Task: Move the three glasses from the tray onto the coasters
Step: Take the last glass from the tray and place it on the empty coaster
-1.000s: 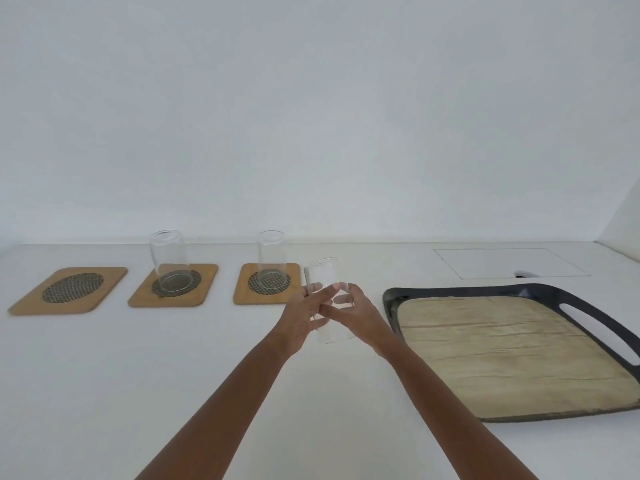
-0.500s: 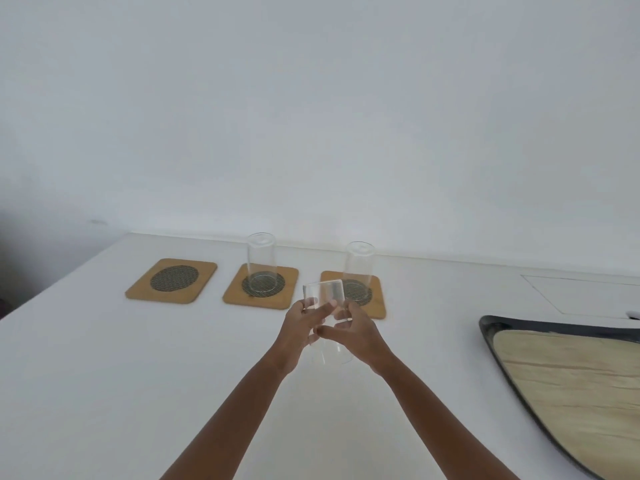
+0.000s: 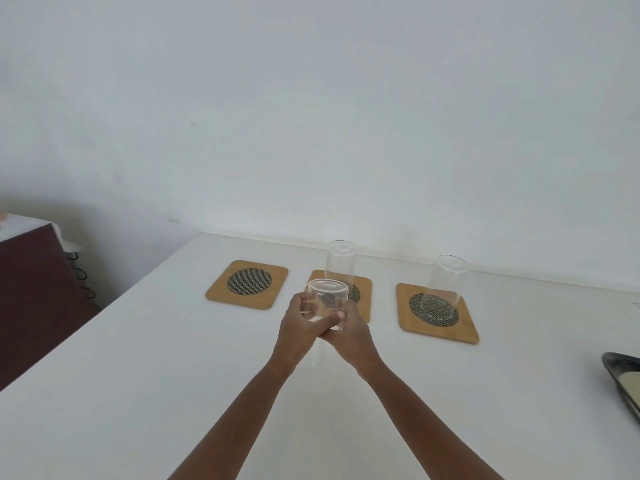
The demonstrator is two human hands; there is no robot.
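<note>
Both hands hold one clear glass (image 3: 327, 296) upright above the white table, my left hand (image 3: 298, 329) on its left side and my right hand (image 3: 349, 336) on its right. Behind it lie three wooden coasters with dark mesh discs. The left coaster (image 3: 247, 284) is bare. A second glass (image 3: 341, 261) stands on the middle coaster (image 3: 362, 289), partly hidden by the held glass. A third glass (image 3: 445, 285) stands on the right coaster (image 3: 437, 313). Only a corner of the dark tray (image 3: 623, 379) shows at the right edge.
The white table (image 3: 138, 375) ends at a left edge that runs diagonally. Beyond it stands a dark brown piece of furniture (image 3: 34, 299). A white wall rises right behind the coasters.
The view has swung left, so the tray has slid almost out of sight. My hands have carried the glass leftward, from by the tray to in front of the middle coaster.
</note>
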